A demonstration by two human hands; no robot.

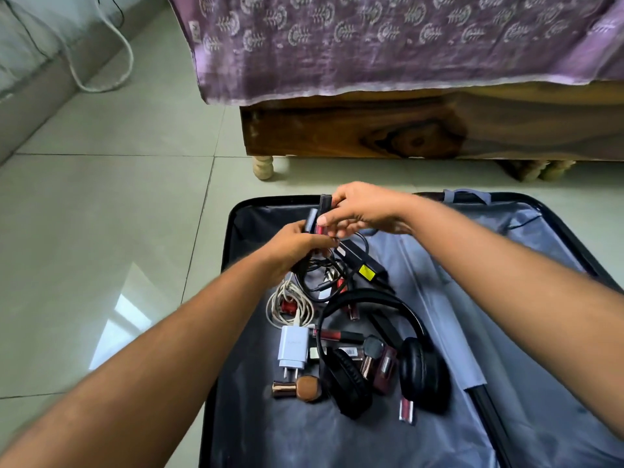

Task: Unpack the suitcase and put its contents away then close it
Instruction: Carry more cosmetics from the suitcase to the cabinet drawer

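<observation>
**Both hands busy over the open suitcase**

So the suitcase (540, 238) is lying open flat on the floor (101, 214), grey lining up, and both hands are up near its far rim. The left hand (297, 246) has its fingers curled round a bundle of black cables (324, 268) plus a couple of small tubes (312, 219) sticking up out of the fist. The right hand (364, 207) is just beyond it, touching, and pinches a slim dark stick (325, 206) with fingertips right above the left fist.

Everything else sits on the lining on the near side of the hands. Just below the left hand there's a coiled white cable (287, 307) leading to a white charger plug (293, 349). A black power brick with a yellow sticker (366, 270) is right beside the left hand's knuckles, under the right wrist. Further toward me: black headphones (388, 359), with a scatter of lipsticks (381, 363) inside and around the headband loop, and a bronze-capped one (297, 388) next to the plug's pins.

Past the hands, beyond the suitcase, is a wooden bed (405, 130) with a purple printed sheet (371, 45) hanging over the edge.
</observation>
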